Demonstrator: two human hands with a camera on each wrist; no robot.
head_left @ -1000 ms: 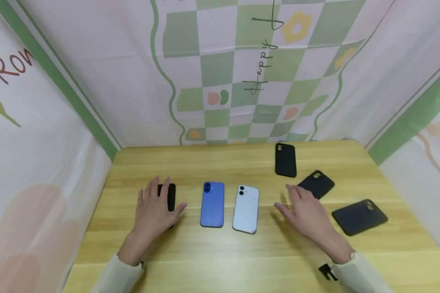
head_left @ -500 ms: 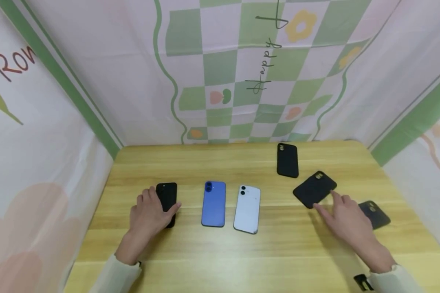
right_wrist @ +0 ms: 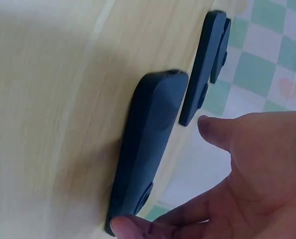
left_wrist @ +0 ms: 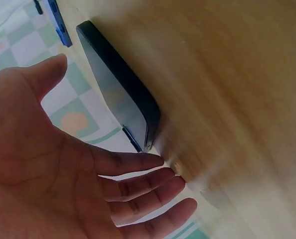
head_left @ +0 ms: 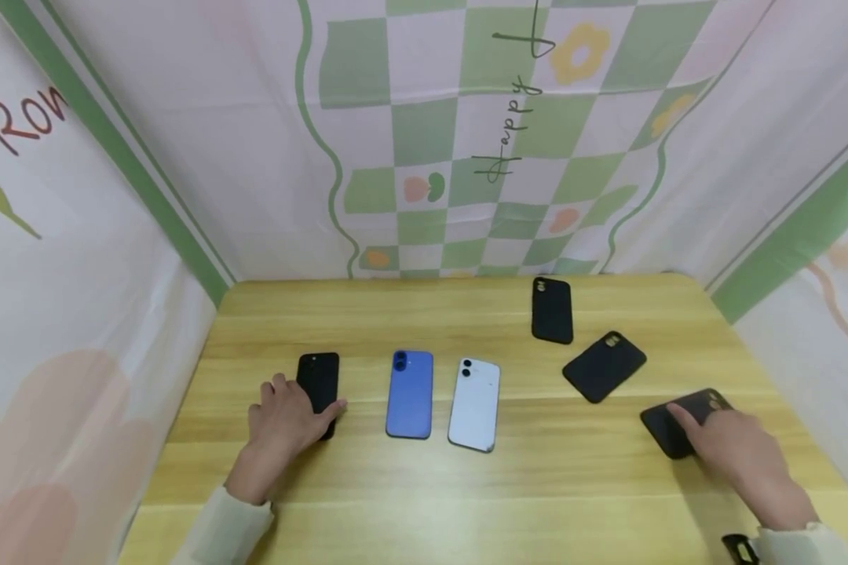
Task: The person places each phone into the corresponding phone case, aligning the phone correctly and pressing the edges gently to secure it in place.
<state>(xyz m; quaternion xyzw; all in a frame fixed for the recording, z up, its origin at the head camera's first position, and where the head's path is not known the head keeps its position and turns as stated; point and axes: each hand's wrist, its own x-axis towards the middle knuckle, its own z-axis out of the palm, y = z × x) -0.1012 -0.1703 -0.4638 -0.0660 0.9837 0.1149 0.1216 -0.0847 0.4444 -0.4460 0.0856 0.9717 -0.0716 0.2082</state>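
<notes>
A black phone (head_left: 319, 380) lies back up at the left of the table. My left hand (head_left: 281, 420) is low beside its near end, with the thumb on one side and the fingers on the other; in the left wrist view a gap shows between palm and phone (left_wrist: 120, 84). My right hand (head_left: 742, 455) reaches over the rightmost black phone case (head_left: 666, 430). Its fingertips are right at the camera end of that case in the right wrist view, and the thumb stands off the case (right_wrist: 148, 134). A blue phone (head_left: 409, 396) and a white phone (head_left: 474, 406) lie between the hands.
Two more black phone cases lie on the right half, one angled (head_left: 604, 367) and one farther back (head_left: 552, 311). The wooden table (head_left: 424, 510) ends at a patterned cloth (head_left: 424, 133) behind, with cloth at both sides.
My right hand has moved right, past the angled case, to the rightmost case. My left hand has drawn back slightly, uncovering more of the black phone.
</notes>
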